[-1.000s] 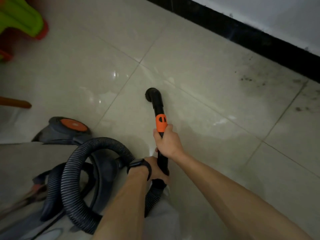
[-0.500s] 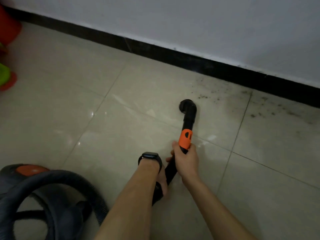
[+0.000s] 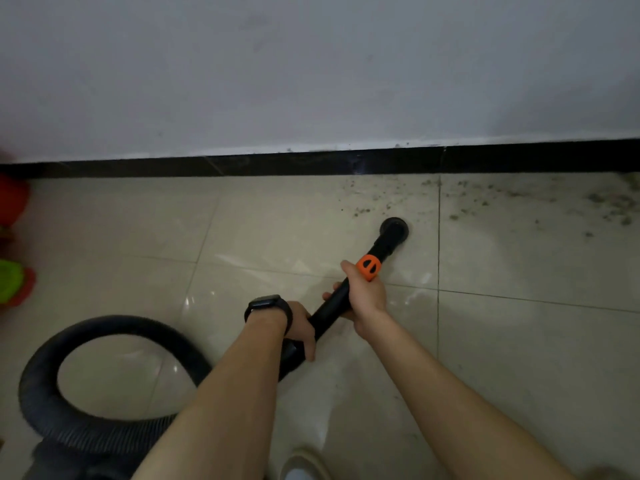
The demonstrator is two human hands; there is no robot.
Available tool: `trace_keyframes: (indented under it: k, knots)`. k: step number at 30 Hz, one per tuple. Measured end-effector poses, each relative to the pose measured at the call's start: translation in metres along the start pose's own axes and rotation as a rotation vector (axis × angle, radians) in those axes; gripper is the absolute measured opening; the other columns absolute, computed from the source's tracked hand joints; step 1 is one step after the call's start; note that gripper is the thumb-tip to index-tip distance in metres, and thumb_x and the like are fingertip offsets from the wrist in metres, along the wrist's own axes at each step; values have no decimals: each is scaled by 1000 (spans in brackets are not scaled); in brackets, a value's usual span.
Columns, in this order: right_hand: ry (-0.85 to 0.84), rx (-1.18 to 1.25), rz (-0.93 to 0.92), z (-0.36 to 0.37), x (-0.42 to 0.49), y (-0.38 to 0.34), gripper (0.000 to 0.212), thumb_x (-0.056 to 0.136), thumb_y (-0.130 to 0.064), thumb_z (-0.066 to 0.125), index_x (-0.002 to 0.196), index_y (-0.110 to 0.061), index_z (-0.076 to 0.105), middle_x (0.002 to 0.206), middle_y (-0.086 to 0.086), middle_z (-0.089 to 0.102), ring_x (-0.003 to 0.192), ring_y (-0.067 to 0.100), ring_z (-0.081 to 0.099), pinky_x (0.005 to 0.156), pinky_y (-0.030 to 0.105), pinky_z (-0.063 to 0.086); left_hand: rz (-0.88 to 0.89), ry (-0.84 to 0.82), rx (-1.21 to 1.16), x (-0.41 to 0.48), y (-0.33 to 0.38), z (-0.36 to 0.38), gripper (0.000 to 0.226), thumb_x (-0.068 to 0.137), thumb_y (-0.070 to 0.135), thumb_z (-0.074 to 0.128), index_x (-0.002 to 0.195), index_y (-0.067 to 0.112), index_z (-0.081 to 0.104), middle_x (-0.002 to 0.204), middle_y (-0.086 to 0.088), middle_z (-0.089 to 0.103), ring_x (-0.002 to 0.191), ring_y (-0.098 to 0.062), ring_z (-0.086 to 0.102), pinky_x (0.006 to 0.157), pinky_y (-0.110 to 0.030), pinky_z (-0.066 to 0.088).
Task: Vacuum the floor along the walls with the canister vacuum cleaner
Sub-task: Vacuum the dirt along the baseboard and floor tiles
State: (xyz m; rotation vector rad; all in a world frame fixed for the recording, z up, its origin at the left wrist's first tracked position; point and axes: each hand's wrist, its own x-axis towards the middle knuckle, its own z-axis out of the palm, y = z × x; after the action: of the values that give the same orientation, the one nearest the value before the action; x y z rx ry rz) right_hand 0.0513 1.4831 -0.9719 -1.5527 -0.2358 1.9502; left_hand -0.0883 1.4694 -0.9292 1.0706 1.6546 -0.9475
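Observation:
A black vacuum wand (image 3: 334, 306) with an orange slider (image 3: 369, 267) slants up to the right across the beige tiled floor (image 3: 519, 341). Its round brush nozzle (image 3: 394, 229) sits on the floor, just short of scattered dark dirt (image 3: 363, 209) along the black skirting (image 3: 277, 164). My right hand (image 3: 365, 294) grips the wand just below the orange slider. My left hand (image 3: 299, 329), with a dark watch on the wrist, grips the wand's lower end where the ribbed black hose (image 3: 104, 327) joins. The hose loops on the floor at the lower left.
A grey-white wall (image 3: 311, 81) rises above the skirting. More dirt (image 3: 606, 202) lies near the wall on the right. Red and green plastic objects (image 3: 14, 271) stand at the left edge. A shoe tip (image 3: 301, 465) shows at the bottom.
The view has swung toward the wall. The nozzle has moved forward and to the right, closer to the dirt by the skirting. The canister has slipped out of view; both hands keep their grip.

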Motion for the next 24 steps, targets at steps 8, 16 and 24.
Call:
trace_keyframes:
  k: [8,16,24]
  knots:
    - [-29,50,1,15,4,-11,28,94,-33,75,103,-11,60,89,8,70,66,25,77,60,36,61,327,374,-206,-3,-22,20,45,60,44,75,97,42,49,94,4,66,80,-18,62,65,-29,52]
    - [107,120,-14,14,31,8,21,90,-13,72,82,-14,53,51,-2,50,39,14,46,43,25,43,457,655,-494,26,-9,117,32,71,45,53,94,41,31,72,11,54,56,-10,53,50,-30,46]
    - [88,-53,-76,24,46,37,18,83,-4,71,81,-11,54,55,-1,56,41,14,49,43,27,45,407,766,-435,59,-20,141,51,88,44,53,129,39,23,101,3,63,75,-23,63,58,-31,47]
